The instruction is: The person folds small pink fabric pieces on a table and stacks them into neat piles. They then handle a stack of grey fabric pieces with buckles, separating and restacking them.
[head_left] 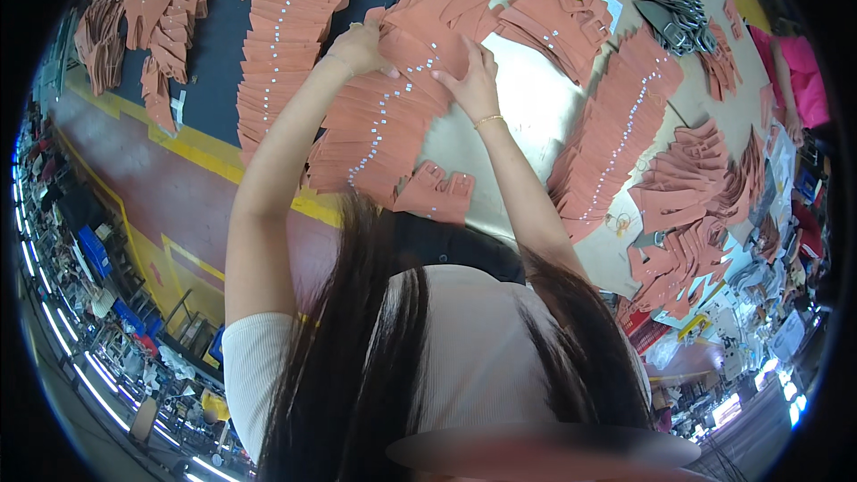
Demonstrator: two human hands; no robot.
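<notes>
A long fanned row of salmon-orange leather pieces (375,125) lies in front of me, with small white labels down its middle. My left hand (359,52) rests on the left edge of this row, thumb stretched across the top and fingers toward the far side. On the right edge lies my right hand (473,85), its thumb and fingers spread against the pieces. Both hands touch the row from opposite sides. Fingertips of the left hand are partly hidden. Nearest my body, a few leather pieces with buckle-shaped ends (437,192) lie at the row's lower end.
Another labelled row (290,45) runs along the left, on a dark surface. More rows (616,134) and buckled pieces (558,22) lie to the right. A bundle of dark straps with metal buckles (671,18) sits at far right. A person in pink (799,76) stands beyond.
</notes>
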